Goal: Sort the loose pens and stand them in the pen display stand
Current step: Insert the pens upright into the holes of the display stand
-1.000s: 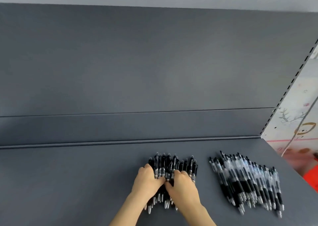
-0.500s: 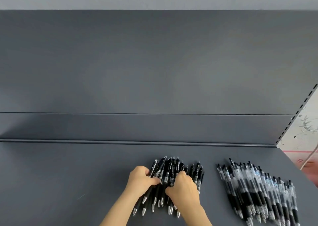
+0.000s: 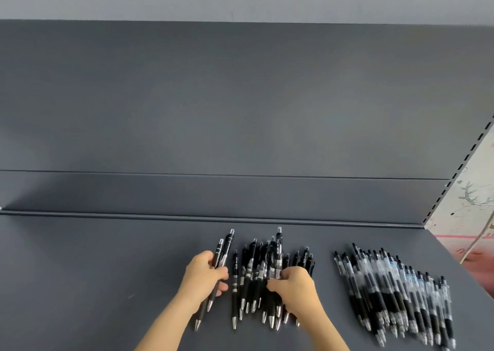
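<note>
A pile of black pens [image 3: 256, 273] lies on the dark grey shelf [image 3: 93, 284], tips toward me. My left hand [image 3: 204, 277] grips two black pens [image 3: 223, 254], drawn a little to the left of the pile. My right hand [image 3: 295, 288] rests on the pile's right side, fingers curled round several pens there. A second pile of clear-barrelled pens with black grips [image 3: 395, 289] lies further right, untouched. No pen display stand is in view.
The shelf's grey back panel [image 3: 240, 110] rises behind the pens, with a ridge at its foot. A slotted upright [image 3: 465, 161] marks the shelf's right end; beyond it a pale patterned wall and a reddish floor show.
My left hand has pulled two black pens leftward out of the pile. The pile has spread a little. The view has shifted so both piles sit further right.
</note>
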Tool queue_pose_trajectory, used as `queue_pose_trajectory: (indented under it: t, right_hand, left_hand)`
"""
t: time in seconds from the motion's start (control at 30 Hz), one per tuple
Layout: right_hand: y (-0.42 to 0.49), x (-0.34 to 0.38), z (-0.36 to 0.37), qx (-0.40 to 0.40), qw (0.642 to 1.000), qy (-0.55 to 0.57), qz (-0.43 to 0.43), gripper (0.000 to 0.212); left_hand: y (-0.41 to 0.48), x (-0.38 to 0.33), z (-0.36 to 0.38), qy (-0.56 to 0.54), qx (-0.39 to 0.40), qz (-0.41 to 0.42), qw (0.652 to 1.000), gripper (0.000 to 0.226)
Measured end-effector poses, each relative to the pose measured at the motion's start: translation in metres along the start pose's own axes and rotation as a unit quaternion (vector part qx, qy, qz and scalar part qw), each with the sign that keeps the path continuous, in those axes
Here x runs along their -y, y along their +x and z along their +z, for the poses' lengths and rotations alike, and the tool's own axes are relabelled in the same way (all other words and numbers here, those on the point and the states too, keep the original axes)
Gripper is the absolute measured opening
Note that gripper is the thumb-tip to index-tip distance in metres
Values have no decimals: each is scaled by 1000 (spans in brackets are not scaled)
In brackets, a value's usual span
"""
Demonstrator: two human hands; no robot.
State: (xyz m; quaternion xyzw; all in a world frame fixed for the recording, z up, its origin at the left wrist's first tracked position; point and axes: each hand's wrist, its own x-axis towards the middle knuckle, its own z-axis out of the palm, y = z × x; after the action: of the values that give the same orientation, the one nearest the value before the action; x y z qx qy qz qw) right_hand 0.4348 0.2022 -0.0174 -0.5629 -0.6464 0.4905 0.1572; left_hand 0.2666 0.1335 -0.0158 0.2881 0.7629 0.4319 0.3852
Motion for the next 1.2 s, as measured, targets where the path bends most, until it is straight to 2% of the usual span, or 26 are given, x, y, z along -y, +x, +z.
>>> queue_pose_trajectory:
  t: [0.1, 0.23, 0.37, 0.67, 0.8, 0.87, 1.0, 1.2]
  right_hand:
    - [-7, 4, -10, 80, 988, 133, 0, 26]
    - [-19, 25, -1, 167, 958, 231, -29, 7]
    - [-33, 52, 31, 226, 930, 291, -13, 12]
    - [-80, 126, 124, 349, 903, 241, -66, 8]
    - [-114, 161, 198, 396, 887, 221, -87, 7]
    - [-135, 179, 243, 405, 884, 214, -94, 8]
    - [-173, 217, 327, 410, 877, 220, -119, 9]
    - [-196, 267, 408, 414, 871, 229, -133, 7]
  left_hand:
    - [-14, -3, -14, -70, 6, 0, 998, 10]
    - [-37, -6, -37, -122, 12, 1, 992, 16]
    - [-58, -2, -70, -160, -10, 1, 987, 14]
    - [-104, 33, -180, -182, -90, 44, 978, 10]
    - [-125, 63, -249, -207, -124, 43, 969, 16]
    - [-138, 80, -287, -213, -131, 47, 967, 17]
    - [-158, 110, -364, -216, -138, 66, 964, 4]
    - [-164, 136, -453, -190, -138, 78, 969, 11]
